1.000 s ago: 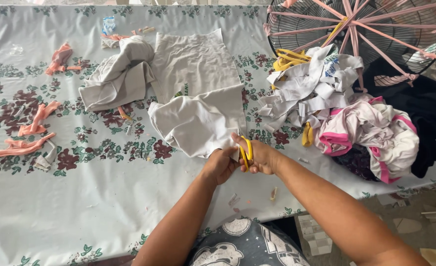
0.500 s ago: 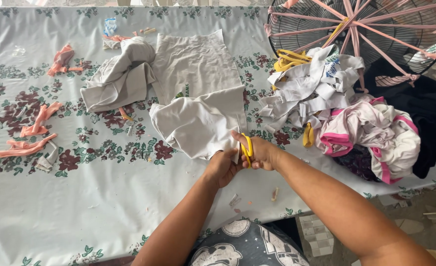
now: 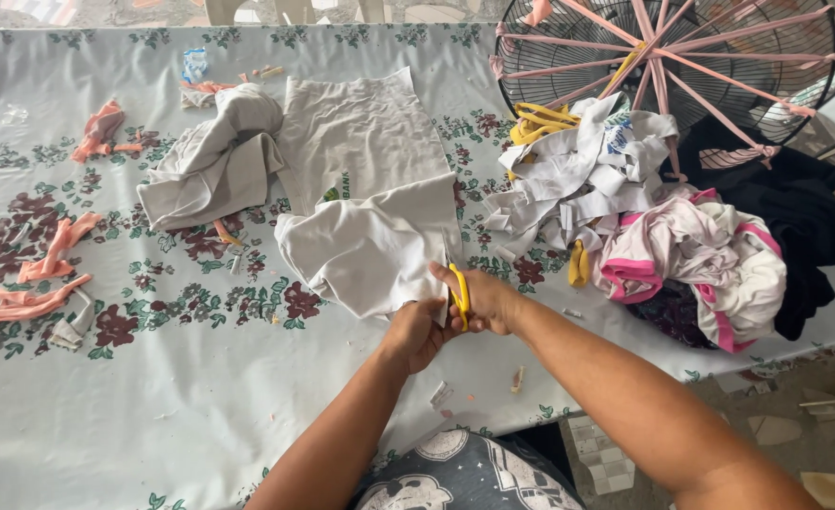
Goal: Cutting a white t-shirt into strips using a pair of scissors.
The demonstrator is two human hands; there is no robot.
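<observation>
**2 hands meet at the edge of a white cloth**

Pink fabric strips (image 3: 30,283) lie at the far left on the floral tablecloth (image 3: 134,406). The left hand (image 3: 415,332) reaches forward from 6 o'clock, fingers curled, pinching the near edge of the white cloth (image 3: 370,246). Touching it at 3 o'clock, the right hand (image 3: 485,300) is closed around yellow-handled scissors (image 3: 459,295); the blades are hidden, so I cannot tell how far they are open. The cloth spreads from the hands toward 11 o'clock. Cut white strips (image 3: 578,175) are heaped at 1 o'clock, with a wire fan guard (image 3: 672,57) beyond.
</observation>
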